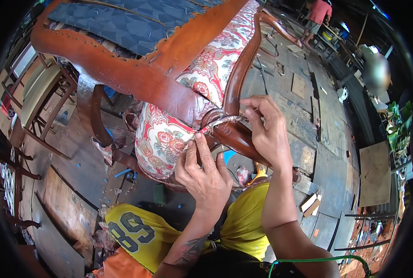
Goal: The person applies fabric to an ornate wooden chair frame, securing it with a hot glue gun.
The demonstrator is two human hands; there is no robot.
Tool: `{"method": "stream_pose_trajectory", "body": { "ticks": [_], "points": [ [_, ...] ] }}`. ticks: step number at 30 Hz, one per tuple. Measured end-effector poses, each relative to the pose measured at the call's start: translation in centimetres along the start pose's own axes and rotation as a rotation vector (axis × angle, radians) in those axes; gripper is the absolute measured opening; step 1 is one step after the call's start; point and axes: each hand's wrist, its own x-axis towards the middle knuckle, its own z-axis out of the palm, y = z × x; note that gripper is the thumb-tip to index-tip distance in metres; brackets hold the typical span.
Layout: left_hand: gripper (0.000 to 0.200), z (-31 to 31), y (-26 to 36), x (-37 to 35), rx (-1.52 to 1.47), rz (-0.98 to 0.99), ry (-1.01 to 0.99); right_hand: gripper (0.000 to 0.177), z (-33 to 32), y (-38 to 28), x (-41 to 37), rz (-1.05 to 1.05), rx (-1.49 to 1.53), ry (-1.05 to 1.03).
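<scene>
A wooden-framed chair lies tipped over in front of me, its floral upholstery (165, 134) in red and white bulging beside a brown wooden frame (137, 78). My left hand (203, 171) presses its extended fingertips on the fabric edge by the frame joint. A narrow patterned trim strip (222, 119) runs across the joint from there. Its far end is pinched between the thumb and fingers of my right hand (267, 127), above the curved wooden armrest (239, 139). Dark blue fabric (118, 28) covers part of the frame at the top.
Wooden chairs (40, 97) stand at the left. Scraps and blue bits lie on the plank floor (285, 116). A plywood board (374, 173) leans at the right, near green plants (394, 125). A person in a red shirt (320, 11) stands by a bench at the top right.
</scene>
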Motion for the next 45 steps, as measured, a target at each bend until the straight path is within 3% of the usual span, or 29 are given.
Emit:
{"method": "stream_pose_trajectory", "body": {
  "ticks": [2,5,8,9,10,12,14,17,18,20,23,26,28,30,34,36,40,45],
  "points": [
    [0.070,-0.1,-0.1,0.0,-0.006,0.004,0.000,0.024,-0.9,1.1,0.0,0.108,-0.018,-0.092],
    [0.070,-0.1,-0.1,-0.1,-0.008,0.003,-0.003,0.033,-1.1,3.0,-0.1,0.206,0.212,-0.348],
    [0.069,-0.1,-0.1,0.0,-0.012,0.004,0.005,0.029,-2.8,3.3,0.8,0.091,0.053,-0.502],
    [0.069,-0.1,-0.1,-0.1,-0.005,0.002,-0.001,0.023,-3.2,3.4,1.7,0.166,-0.001,-0.585],
    [0.069,0.0,-0.1,-0.1,-0.013,-0.005,0.000,0.023,-3.7,3.1,2.2,0.167,-0.011,-0.587],
    [0.068,0.0,-0.1,-0.2,0.010,-0.001,0.002,0.015,-4.5,2.5,2.8,-0.037,-0.081,-0.511],
    [0.068,0.2,-0.1,-0.3,0.006,-0.009,0.005,0.013,-5.6,1.4,3.2,0.019,-0.072,-0.481],
    [0.067,0.6,-0.2,-0.5,-0.001,-0.009,0.020,0.012,-6.4,0.7,3.5,0.231,0.306,-0.568],
    [0.067,0.6,-0.3,-0.5,-0.008,-0.003,0.028,0.012,-6.3,0.3,3.6,0.229,0.305,-0.573],
    [0.067,0.6,-0.4,-0.5,-0.007,-0.008,0.029,0.014,-6.1,-0.5,4.0,0.315,0.336,-0.713],
    [0.067,0.6,-0.4,-0.5,-0.009,-0.011,0.029,0.024,-5.4,-0.3,4.3,0.252,0.455,-0.752],
    [0.068,0.8,-0.4,-0.5,-0.004,-0.013,0.038,0.031,-5.0,-2.3,4.8,0.294,0.325,-0.699],
    [0.069,0.7,-0.4,-0.5,0.000,-0.014,0.042,0.033,-5.0,-1.7,5.2,0.206,0.163,-0.733],
    [0.069,0.7,-0.4,-0.5,0.001,-0.015,0.039,0.025,-5.0,-1.6,5.4,-0.121,-0.221,-0.695],
    [0.068,0.9,-0.3,-0.5,0.005,-0.017,0.055,0.021,-4.4,-1.1,5.0,-0.210,-0.212,-0.581],
    [0.068,0.9,-0.4,-0.5,0.001,-0.017,0.056,0.019,-3.9,-1.5,4.6,-0.009,-0.097,-0.558],
    [0.067,0.9,-0.4,-0.5,-0.012,-0.017,0.064,0.019,-3.0,0.1,4.6,-0.100,0.064,-0.503],
    [0.067,0.8,-0.5,-0.5,-0.016,-0.013,0.062,0.016,-2.4,-1.0,4.7,0.224,0.015,-0.493]
  ]
}}
